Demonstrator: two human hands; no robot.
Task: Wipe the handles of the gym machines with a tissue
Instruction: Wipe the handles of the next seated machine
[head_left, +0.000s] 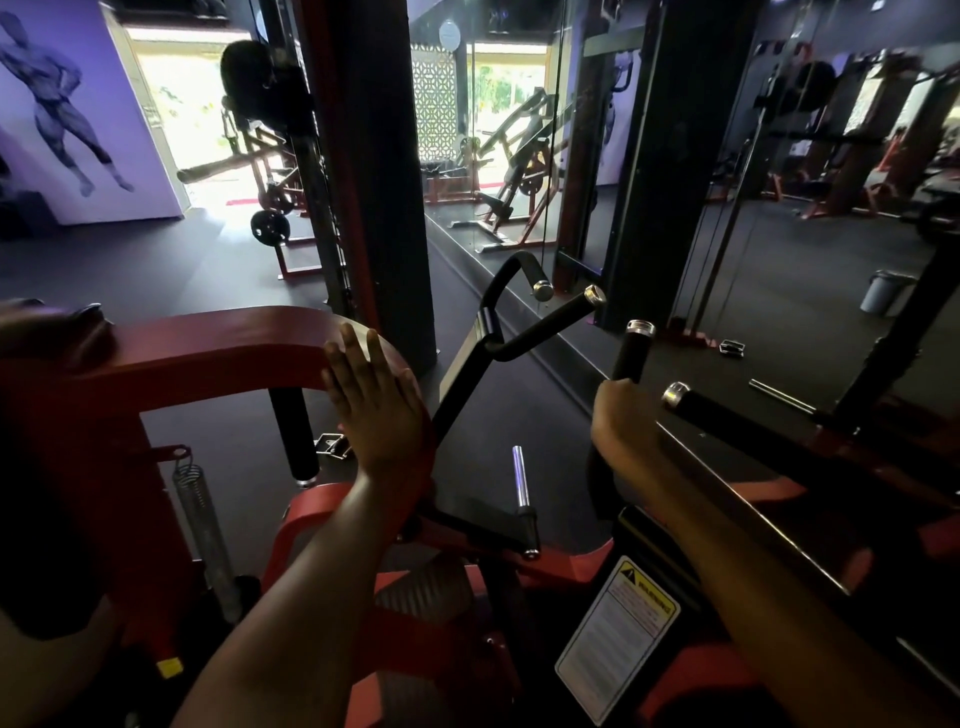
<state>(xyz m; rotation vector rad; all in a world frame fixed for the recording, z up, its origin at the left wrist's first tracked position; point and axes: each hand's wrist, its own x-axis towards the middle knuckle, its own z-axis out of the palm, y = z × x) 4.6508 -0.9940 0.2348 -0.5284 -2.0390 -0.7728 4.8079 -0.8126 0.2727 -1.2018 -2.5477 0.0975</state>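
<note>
Upright black handle with a chrome end cap, right of centre, part of a red-framed gym machine. The right hand is closed around the lower part of this handle, fingers wrapped out of sight on its far side; no tissue can be made out in the grip, and whether one lies under the palm cannot be told. Just right of it, a second black handle with a chrome cap angles away toward the lower right, apart from the hand. Beyond, toward the mirror, a bent black bar carries two more capped grips, both untouched. The left hand lies flat and spread, fingers extended and together, palm down on the curved end of the red frame arm. Below that arm hangs a short vertical black grip, free of either hand. A chrome weight peg stands between the two forearms, above the machine's red base. A white warning label with a yellow corner is fixed to the frame at lower right. A coil spring hangs at the left side of the frame. Behind, a wall mirror reflects further machines over a dark rubber floor; a purple wall with a figure mural stands at the far left.
</note>
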